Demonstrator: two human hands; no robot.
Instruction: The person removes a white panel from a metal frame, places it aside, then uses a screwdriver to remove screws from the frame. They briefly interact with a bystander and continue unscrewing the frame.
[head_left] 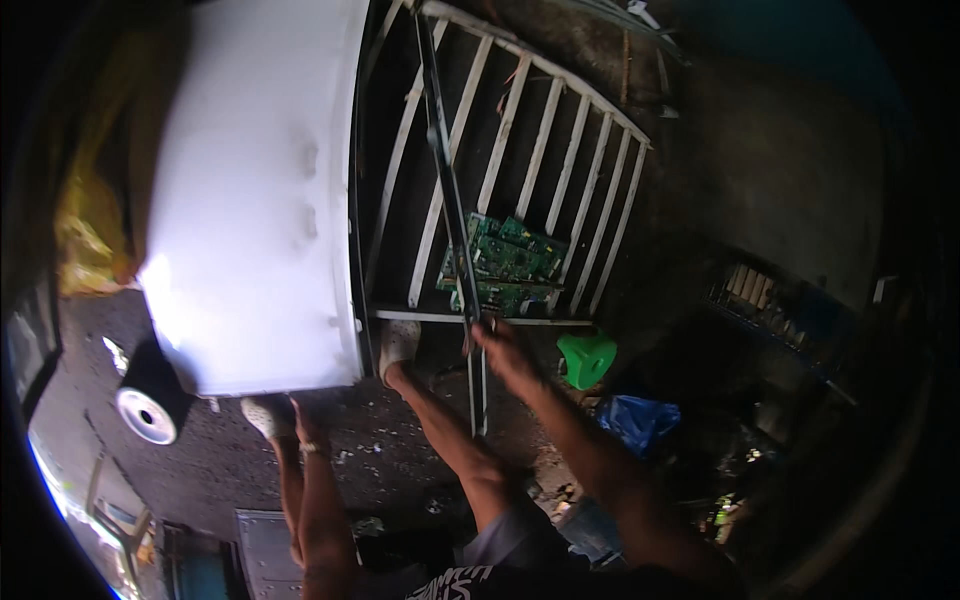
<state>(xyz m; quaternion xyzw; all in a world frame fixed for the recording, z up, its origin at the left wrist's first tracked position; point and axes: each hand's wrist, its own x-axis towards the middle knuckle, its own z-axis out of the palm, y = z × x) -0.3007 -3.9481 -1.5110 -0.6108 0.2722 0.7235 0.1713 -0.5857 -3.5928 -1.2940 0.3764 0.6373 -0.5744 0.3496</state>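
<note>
A long, thin dark metal bar [449, 185] slants from the far end of a slatted rack down toward me. My right hand [503, 350] is closed around it close to the rack's near edge. Under the bar, several green circuit boards [515, 255] lie piled on the slats. To the left stands a large, smooth white panel [260, 200] with a dark right edge. My left hand [310, 425] is at the near edge of this panel, a watch or band on its wrist. Its fingers are small and partly hidden, so their grip does not show.
The white slatted rack [540, 140] stretches beyond my feet. Right of it are a green plastic stool [587, 360] and a blue bag [638, 422]. A white-ended cylinder [148, 416] lies at the left, near yellowish plastic sheeting [92, 230]. Small debris dots the dark floor.
</note>
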